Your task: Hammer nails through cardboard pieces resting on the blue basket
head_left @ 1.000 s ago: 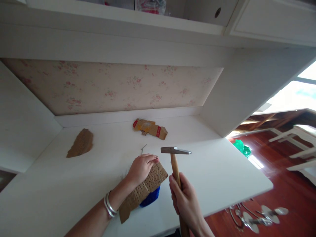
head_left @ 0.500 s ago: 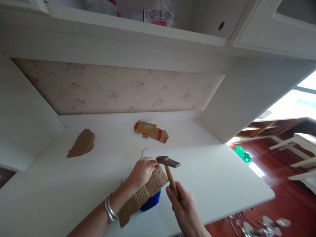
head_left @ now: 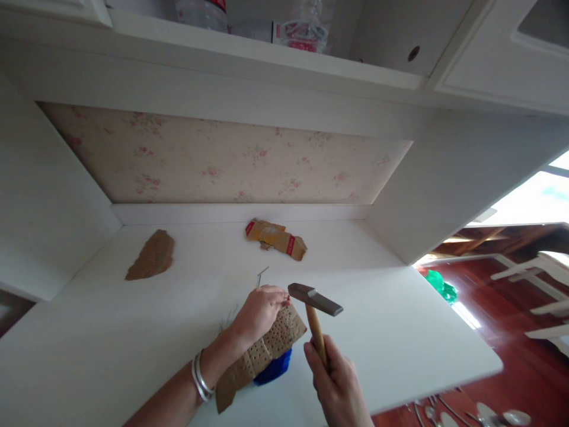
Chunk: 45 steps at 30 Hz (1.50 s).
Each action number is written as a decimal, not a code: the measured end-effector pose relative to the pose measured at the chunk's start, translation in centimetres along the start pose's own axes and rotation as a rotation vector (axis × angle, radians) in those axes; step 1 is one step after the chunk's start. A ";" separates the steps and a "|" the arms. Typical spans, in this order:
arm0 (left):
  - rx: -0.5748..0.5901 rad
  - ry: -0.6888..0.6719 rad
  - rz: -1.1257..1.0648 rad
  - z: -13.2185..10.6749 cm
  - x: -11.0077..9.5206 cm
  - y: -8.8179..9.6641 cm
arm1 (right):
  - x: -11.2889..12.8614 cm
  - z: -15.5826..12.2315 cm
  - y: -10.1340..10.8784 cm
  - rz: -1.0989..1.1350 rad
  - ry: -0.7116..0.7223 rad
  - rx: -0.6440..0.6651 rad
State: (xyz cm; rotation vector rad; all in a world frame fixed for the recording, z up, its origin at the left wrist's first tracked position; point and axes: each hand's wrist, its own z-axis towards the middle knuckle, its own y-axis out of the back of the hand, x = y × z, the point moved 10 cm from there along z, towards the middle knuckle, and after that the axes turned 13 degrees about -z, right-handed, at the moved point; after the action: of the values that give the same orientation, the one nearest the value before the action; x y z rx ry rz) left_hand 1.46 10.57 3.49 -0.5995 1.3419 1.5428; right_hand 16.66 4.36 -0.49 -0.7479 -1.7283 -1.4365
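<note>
My right hand [head_left: 340,379] is closed around the wooden handle of a hammer [head_left: 316,323], its dark metal head raised near my left fingertips. My left hand [head_left: 265,311] is pinched closed at the far end of a strip of brown cardboard [head_left: 278,337] full of small punched holes. Whatever is between those fingertips is too small to make out. A blue object [head_left: 273,367] lies partly hidden under the cardboard. Just beyond my left hand lie a couple of thin metal nails [head_left: 262,274], and more thin pieces show faintly beside my wrist.
A torn cardboard piece with red and yellow print [head_left: 276,238] lies at the back of the white tabletop [head_left: 377,332]. Another brown scrap [head_left: 151,255] is at the left. A shelf [head_left: 267,50] with plastic bottles hangs above. White side panels stand left and right.
The hammer head has swung slightly right and tilted, moving a little away from my left fingertips. My left hand keeps its place on the cardboard. The whole view has shifted slightly.
</note>
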 end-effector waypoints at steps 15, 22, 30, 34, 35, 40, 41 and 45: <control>0.030 0.008 0.031 0.0 -0.3 -0.3 | -0.2 -0.1 0.2 0.022 -0.025 -0.016; 0.016 0.019 0.064 -0.1 0.2 -0.5 | 0.2 0.0 0.1 -0.001 -0.009 -0.019; 0.014 0.018 0.073 0.0 0.2 -0.6 | 0.1 0.0 0.1 -0.011 0.001 -0.004; 0.020 0.029 0.059 0.0 0.2 -0.6 | 0.3 0.1 0.2 -0.005 -0.006 -0.009; 0.019 0.031 0.060 -0.1 0.3 -0.6 | 0.5 0.1 0.3 -0.017 0.011 -0.007; 0.017 0.026 0.040 -0.1 0.4 -0.6 | 0.4 0.2 0.4 0.007 -0.027 0.022; 0.019 0.026 0.047 -0.1 0.4 -0.6 | 0.4 0.2 0.4 0.005 -0.026 0.031; 0.033 0.025 0.084 -0.1 0.3 -0.8 | 0.9 0.3 0.0 -0.045 0.030 0.076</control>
State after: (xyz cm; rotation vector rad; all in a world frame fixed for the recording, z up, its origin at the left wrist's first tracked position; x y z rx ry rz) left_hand 1.97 10.52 2.83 -0.5496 1.4248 1.5813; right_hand 16.13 4.61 0.29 -0.6472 -1.7761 -1.3974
